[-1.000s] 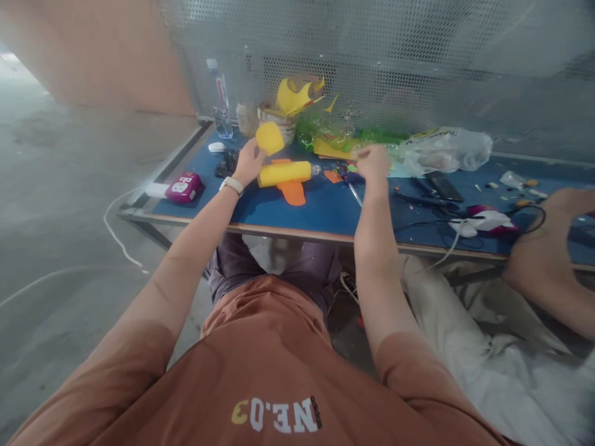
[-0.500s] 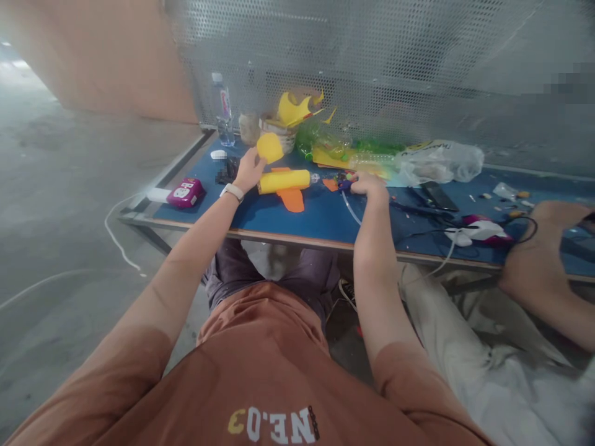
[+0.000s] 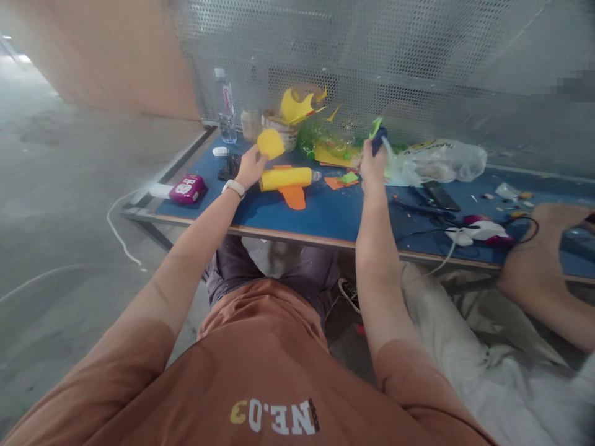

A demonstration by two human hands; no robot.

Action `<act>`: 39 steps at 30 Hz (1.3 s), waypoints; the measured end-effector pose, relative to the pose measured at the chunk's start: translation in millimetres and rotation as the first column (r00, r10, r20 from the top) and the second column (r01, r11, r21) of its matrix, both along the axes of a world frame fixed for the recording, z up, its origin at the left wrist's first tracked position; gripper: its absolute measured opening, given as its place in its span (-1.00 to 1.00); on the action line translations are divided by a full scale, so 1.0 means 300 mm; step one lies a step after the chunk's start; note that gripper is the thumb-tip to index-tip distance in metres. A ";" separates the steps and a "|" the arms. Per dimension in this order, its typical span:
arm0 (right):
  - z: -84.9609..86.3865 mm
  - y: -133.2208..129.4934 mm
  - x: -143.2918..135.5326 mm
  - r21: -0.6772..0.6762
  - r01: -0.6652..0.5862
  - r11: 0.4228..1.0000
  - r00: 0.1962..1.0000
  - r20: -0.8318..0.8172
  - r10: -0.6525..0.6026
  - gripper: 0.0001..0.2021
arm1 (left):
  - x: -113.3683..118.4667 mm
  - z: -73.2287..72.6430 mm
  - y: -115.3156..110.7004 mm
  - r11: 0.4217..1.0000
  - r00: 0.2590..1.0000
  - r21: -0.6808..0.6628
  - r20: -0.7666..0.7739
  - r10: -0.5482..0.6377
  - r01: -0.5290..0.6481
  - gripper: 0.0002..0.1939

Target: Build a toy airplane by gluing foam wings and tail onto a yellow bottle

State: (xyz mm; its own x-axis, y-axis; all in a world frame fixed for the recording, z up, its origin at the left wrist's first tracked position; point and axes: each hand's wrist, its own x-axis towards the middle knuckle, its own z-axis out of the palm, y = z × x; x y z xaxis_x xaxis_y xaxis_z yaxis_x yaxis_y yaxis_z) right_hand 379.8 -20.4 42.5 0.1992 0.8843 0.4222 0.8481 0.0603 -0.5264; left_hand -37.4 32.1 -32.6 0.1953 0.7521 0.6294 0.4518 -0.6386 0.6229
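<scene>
My left hand [image 3: 251, 166] is closed on a rounded yellow paper piece [image 3: 270, 144], holding it above the blue tabletop. Beside that hand lies a plastic bottle wrapped in yellow [image 3: 287, 178], its clear neck pointing right and orange fins [image 3: 294, 197] on its sides. My right hand [image 3: 372, 162] is raised, gripping a dark blue tool [image 3: 379, 140] with a pale tube or stick hanging from it. A bright green scrap [image 3: 375, 126] shows at the tool's top; whether it is attached I cannot tell. Orange scraps [image 3: 335, 183] and a green scrap [image 3: 349, 178] lie between my hands.
A water bottle [image 3: 225, 108], a basket [image 3: 288, 133] with yellow offcuts, green plastic bottles [image 3: 316, 136] and a plastic bag [image 3: 441, 162] line the back. A purple pack [image 3: 186, 189] lies left. Rightward are a phone [image 3: 441, 196], cables, a power strip [image 3: 478, 230] and another person's arm [image 3: 534, 266].
My right hand has lifted the dark blue tool up and back from the tabletop, uncovering the orange and green scraps. My left hand keeps the yellow piece almost in place.
</scene>
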 end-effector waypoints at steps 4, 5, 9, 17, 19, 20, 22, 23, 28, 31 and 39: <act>-0.049 0.033 -0.090 0.162 0.005 0.987 0.895 -0.441 0.068 0.20 | 0.000 -0.016 0.020 0.985 0.984 -0.103 0.093 0.149 -0.139 -0.59; -0.056 0.030 -0.116 0.212 -0.044 0.976 0.858 -0.493 0.146 0.19 | -0.001 -0.020 0.026 0.981 0.982 -0.125 0.100 0.160 -0.147 -0.65; -0.058 -0.026 -0.217 0.321 -0.371 0.872 0.726 -0.485 0.487 0.06 | -0.005 -0.027 0.042 0.968 0.970 -0.193 0.148 0.193 -0.164 -0.86; -0.084 -0.129 -0.386 0.078 -0.754 0.652 0.537 -0.498 0.681 -0.13 | 0.007 -0.034 0.048 0.965 0.950 -0.228 0.249 0.191 -0.134 -0.89; -0.091 -0.138 -0.413 0.044 -0.762 0.646 0.545 -0.495 0.677 -0.18 | 0.010 -0.036 0.047 0.963 0.950 -0.232 0.247 0.193 -0.135 -0.88; -0.093 -0.141 -0.422 0.033 -0.760 0.649 0.554 -0.490 0.673 -0.20 | 0.012 -0.037 0.046 0.963 0.951 -0.232 0.243 0.193 -0.136 -0.89; -0.092 -0.146 -0.432 0.014 -0.752 0.659 0.573 -0.480 0.665 -0.22 | 0.013 -0.038 0.043 0.965 0.954 -0.227 0.236 0.182 -0.128 -0.89; -0.091 -0.148 -0.433 0.006 -0.748 0.664 0.582 -0.476 0.660 -0.23 | 0.014 -0.038 0.042 0.968 0.956 -0.222 0.237 0.170 -0.117 -0.89; -0.094 -0.152 -0.429 -0.036 -0.758 0.651 0.595 -0.448 0.668 -0.19 | 0.017 -0.037 0.035 0.978 0.958 -0.191 0.258 0.128 -0.079 -0.89; -0.100 -0.149 -0.420 -0.046 -0.774 0.632 0.588 -0.422 0.690 -0.17 | 0.017 -0.036 0.032 0.979 0.960 -0.189 0.253 0.122 -0.075 -0.90; -0.117 -0.128 -0.389 -0.059 -0.794 0.606 0.577 -0.390 0.718 -0.11 | 0.023 -0.023 0.011 0.987 0.971 -0.159 0.236 0.047 -0.009 -0.71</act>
